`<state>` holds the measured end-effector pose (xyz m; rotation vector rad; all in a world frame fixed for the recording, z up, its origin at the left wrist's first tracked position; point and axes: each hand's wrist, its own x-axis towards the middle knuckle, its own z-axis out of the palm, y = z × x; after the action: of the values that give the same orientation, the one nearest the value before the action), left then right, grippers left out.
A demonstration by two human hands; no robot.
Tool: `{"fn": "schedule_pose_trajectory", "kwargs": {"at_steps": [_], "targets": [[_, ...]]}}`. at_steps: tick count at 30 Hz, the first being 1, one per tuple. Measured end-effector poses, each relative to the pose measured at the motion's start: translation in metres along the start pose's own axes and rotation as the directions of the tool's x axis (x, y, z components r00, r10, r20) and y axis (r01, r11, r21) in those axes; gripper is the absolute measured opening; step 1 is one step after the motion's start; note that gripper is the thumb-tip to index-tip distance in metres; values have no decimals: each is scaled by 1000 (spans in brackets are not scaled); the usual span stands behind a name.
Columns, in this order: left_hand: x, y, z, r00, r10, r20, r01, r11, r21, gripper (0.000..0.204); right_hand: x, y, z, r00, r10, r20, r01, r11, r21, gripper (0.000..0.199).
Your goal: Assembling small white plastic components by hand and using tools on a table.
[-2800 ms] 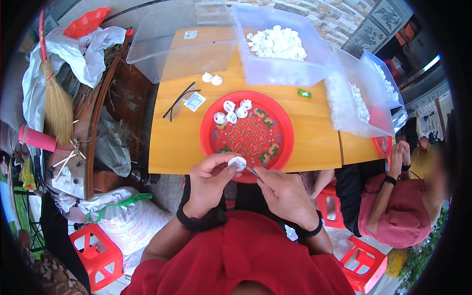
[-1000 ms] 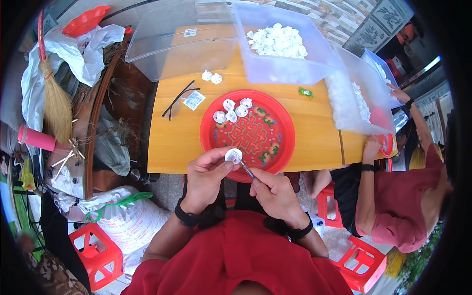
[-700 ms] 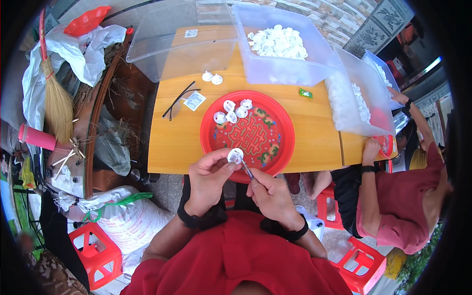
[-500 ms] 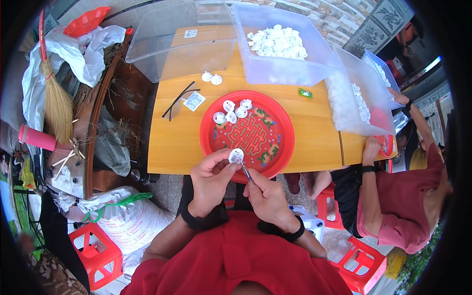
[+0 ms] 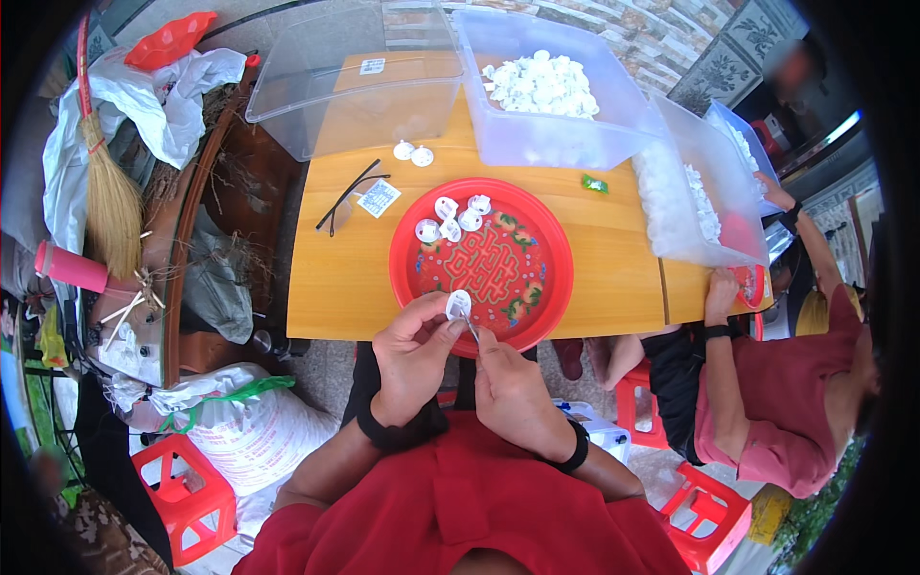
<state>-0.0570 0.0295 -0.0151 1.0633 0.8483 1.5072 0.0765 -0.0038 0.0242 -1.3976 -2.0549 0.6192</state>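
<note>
My left hand [image 5: 410, 359] pinches a small round white plastic piece [image 5: 458, 305] between thumb and fingers, above the near rim of a red round tray [image 5: 559, 278]. My right hand [image 5: 517, 388] grips a slim metal tool [image 5: 469, 324] that looks like tweezers. Its tip touches the face of the white piece, or nearly so; which of the two is hard to tell. Several similar white pieces [image 5: 450, 228] lie in the tray's upper left, over its printed pattern. Two more white pieces [image 5: 422, 155] sit on the wooden table [image 5: 335, 278] beyond the tray.
Black-framed glasses [image 5: 347, 199] and a square printed card [image 5: 379, 198] lie left of the tray. A clear bin [image 5: 316, 105] and a bin of white pieces [image 5: 527, 144] stand behind, near a green packet [image 5: 594, 183]. At right, another person [image 5: 767, 383] reaches toward more bins. A broom [image 5: 113, 192] leans left.
The tool's tip has shifted slightly left and up onto the white piece's face, and my right hand has turned a little. The piece has tilted slightly in my left hand.
</note>
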Motion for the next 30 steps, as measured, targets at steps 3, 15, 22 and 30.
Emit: {"fn": "schedule_pose_trajectory", "kwargs": {"at_steps": [3, 15, 22, 30], "targets": [[0, 1, 3, 1000, 16, -10, -15, 999, 40, 26, 1, -5, -2, 999, -22, 44, 28, 991, -129, 44], [4, 8, -6, 983, -178, 49, 181, 982, -62, 28, 17, 1, -40, 989, -80, 127, 96, 988, -121, 36], [3, 10, -10, 976, -202, 75, 209, 972, -105, 28, 12, -11, -52, 995, -18, 99, 40, 974, -223, 36], [3, 10, -10, 967, -226, 117, 241, 961, -135, 28, 14, -12, -51, 986, -127, 110, 158, 920, -359, 39]]}}
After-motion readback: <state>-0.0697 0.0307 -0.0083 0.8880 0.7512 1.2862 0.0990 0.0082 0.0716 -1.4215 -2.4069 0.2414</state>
